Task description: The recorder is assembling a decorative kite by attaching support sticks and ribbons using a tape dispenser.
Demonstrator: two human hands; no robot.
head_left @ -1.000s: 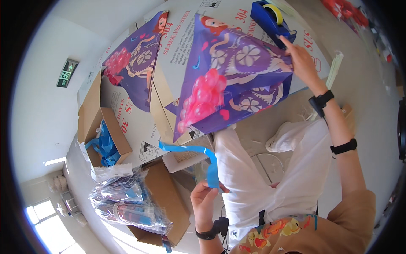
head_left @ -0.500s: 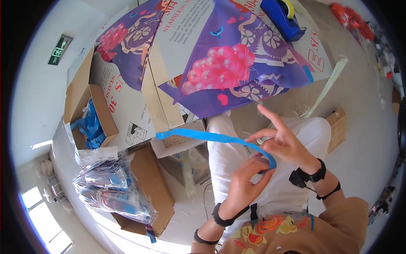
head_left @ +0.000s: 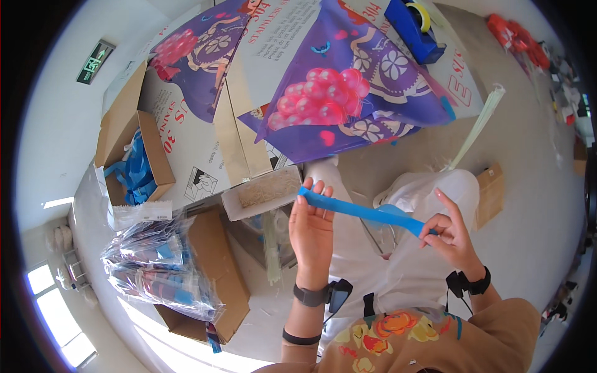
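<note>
A flat blue ribbon (head_left: 367, 210) is stretched between my two hands above my lap. My left hand (head_left: 313, 233), palm up, pinches one end between thumb and fingers. The other end is pinched by my right hand (head_left: 453, 235), whose index finger points outward. A second stretch of blue shows behind the ribbon near the right hand. Beyond the hands lies a purple printed sheet (head_left: 367, 50) with pink balloons, which reaches over the front edge of the cardboard surface (head_left: 168, 165).
At left an open carton (head_left: 158, 152) holds blue ribbons. Below it, clear plastic packages (head_left: 155, 267) fill another carton (head_left: 224, 273). A blue tape dispenser (head_left: 413, 37) stands at the far right of the surface. A small box (head_left: 264, 193) is beyond my left hand. Pale strips (head_left: 479, 127) project at right.
My left hand has moved up and left and turned palm up, now at the ribbon's end. My right hand has moved right and down. The ribbon is now drawn nearly straight.
</note>
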